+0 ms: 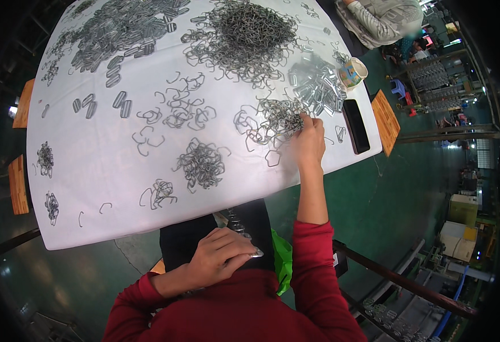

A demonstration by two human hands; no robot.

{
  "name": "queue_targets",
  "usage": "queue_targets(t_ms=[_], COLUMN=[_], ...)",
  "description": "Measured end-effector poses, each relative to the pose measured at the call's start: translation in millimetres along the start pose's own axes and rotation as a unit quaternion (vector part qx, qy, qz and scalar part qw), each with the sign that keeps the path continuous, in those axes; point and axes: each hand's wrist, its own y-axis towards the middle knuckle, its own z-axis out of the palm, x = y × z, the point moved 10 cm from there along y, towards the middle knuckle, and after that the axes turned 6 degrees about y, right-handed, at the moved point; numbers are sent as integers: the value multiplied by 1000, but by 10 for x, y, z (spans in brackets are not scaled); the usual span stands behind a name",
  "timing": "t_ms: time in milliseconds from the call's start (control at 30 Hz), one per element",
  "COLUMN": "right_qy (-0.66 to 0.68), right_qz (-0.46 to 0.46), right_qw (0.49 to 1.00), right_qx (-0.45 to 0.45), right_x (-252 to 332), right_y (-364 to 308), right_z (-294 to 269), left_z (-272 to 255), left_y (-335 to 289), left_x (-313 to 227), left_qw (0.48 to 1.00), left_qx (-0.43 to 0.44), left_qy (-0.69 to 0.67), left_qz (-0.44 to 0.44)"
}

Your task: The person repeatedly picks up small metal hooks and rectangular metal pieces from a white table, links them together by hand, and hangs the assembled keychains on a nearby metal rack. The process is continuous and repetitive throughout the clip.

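My left hand [222, 255] is held low over my lap, its fingers curled around a shiny metal link [256, 252]. A chain of linked metal pieces [235, 221] hangs between that hand and the table's edge. At the table's right side, my right hand [311, 139] has its fingertips pressed together in a loose pile of bent wire hooks [275, 118]; what is between them is hidden. Just beyond that hand lies a heap of shiny flat metal pieces [318, 85]. Another small pile of wire hooks [201, 165] rests nearer the table's front edge.
A big mound of wire hooks [250, 37] and a heap of oval metal links [121, 28] cover the far side of the white table [107, 176]. A black phone [356, 126] and a paper cup [352, 74] stand at the right edge. Another person [381, 23] sits at the far right corner.
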Motion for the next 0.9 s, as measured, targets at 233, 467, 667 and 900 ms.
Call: queue_targets(t_ms=[233,467,667,900], right_qy=[106,85,252,277], right_qz=[-156,-239,-382,-476], right_qw=[980,964,888,833], right_qx=[58,74,48,48], right_x=[235,771,1040,1491], right_y=[-186,-450,-909,-1677], right_z=[232,353,-1115,-2784], left_z=[59,116,75,150], left_y=[19,43,66,93], left_x=[8,-32,-26,2], left_qw=[1000,999,999,999], left_qx=[13,30,18,41], left_qy=[18,26,30,25], left_qz=[1,-3,-2,4])
